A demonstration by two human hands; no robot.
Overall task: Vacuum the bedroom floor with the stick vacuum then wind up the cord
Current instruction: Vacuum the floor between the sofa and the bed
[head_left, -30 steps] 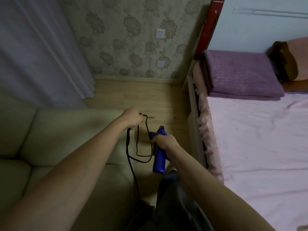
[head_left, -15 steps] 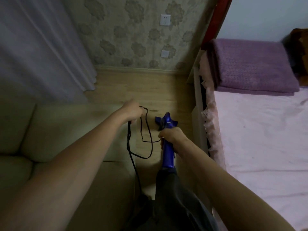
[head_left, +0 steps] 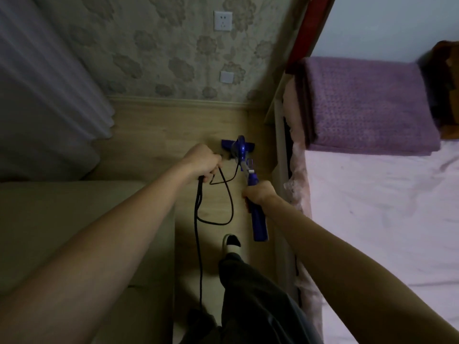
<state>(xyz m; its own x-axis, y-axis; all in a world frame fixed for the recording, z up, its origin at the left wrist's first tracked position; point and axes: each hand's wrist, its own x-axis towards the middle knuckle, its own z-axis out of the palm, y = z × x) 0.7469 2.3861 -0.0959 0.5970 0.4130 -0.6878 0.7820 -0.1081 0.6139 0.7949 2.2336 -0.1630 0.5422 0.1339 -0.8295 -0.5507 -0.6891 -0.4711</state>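
Head view: right hand (head_left: 259, 193) clamped around blue stick vacuum (head_left: 257, 217) handle, centre frame; floor head (head_left: 238, 147) above the grip, on wooden floor (head_left: 159, 145). Left hand (head_left: 203, 162), centre-left, curled around black cord (head_left: 198, 219); loops hanging below the fist, one strand running right to the vacuum.

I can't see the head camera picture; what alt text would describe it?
A person's right hand grips a blue stick vacuum standing on the wooden floor between a beige sofa and a pink-sheeted bed, while the left hand holds loops of its black cord.
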